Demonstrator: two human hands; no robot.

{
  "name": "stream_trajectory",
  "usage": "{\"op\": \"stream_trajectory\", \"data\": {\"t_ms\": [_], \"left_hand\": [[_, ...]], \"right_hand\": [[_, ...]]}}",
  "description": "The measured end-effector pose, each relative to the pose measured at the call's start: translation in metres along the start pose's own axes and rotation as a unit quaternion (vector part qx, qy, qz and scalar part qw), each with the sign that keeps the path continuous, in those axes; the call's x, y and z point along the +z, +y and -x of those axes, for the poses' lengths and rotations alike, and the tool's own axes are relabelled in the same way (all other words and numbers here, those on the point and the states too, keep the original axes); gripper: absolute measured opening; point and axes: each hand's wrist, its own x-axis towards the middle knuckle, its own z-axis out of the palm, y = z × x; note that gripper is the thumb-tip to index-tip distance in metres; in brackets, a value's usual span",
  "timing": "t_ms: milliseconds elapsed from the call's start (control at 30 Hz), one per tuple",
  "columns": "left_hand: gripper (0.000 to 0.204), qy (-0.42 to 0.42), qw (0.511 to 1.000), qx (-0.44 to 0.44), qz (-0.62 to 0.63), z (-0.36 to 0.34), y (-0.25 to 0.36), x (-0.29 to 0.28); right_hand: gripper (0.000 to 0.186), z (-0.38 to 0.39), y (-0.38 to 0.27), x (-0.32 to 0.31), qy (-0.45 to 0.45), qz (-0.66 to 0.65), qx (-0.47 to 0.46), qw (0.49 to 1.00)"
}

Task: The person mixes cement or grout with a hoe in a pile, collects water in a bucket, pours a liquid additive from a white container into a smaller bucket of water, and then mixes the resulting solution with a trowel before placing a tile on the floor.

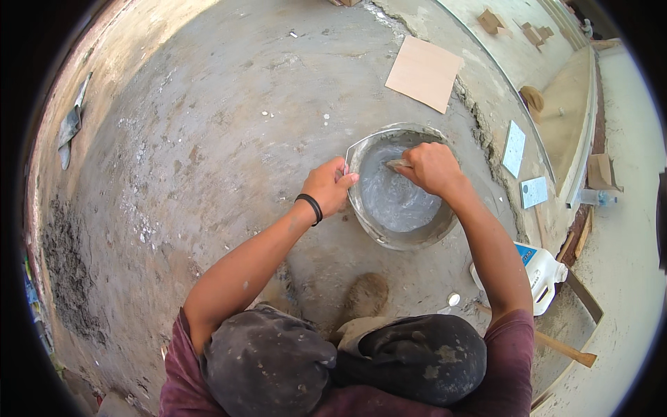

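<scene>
A round bucket of wet grey mixture sits on the rough concrete floor before my knees. My left hand grips its thin wire handle at the left side of the rim. My right hand is inside the top of the bucket, closed on a pale stick-like tool whose lower end is hard to make out in the mixture. Beside my right arm stands a white plastic jug with a blue label, and a small white cap lies nearby.
A square tan board lies beyond the bucket. Two pale tiles and a plastic bottle are at the right, near a ledge. A wooden handle lies lower right, a grey tool far left, cardboard pieces further back.
</scene>
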Motion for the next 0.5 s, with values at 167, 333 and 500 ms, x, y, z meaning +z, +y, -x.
{"op": "stream_trajectory", "data": {"t_ms": [167, 333, 500], "left_hand": [[0.018, -0.011, 1.0, 0.003, -0.007, 0.003, 0.007, 0.0], [0.018, 0.003, 1.0, 0.007, -0.003, 0.001, -0.003, 0.001], [0.017, 0.0, 1.0, 0.003, 0.0, 0.001, -0.002, 0.0]], "right_hand": [[0.021, 0.037, 0.031, 0.002, -0.068, 0.093, 0.039, 0.993], [0.014, 0.087, -0.005, 0.016, -0.155, 0.094, -0.061, 0.982], [0.009, 0.065, -0.042, 0.008, -0.035, 0.0, -0.078, 0.996]]}}
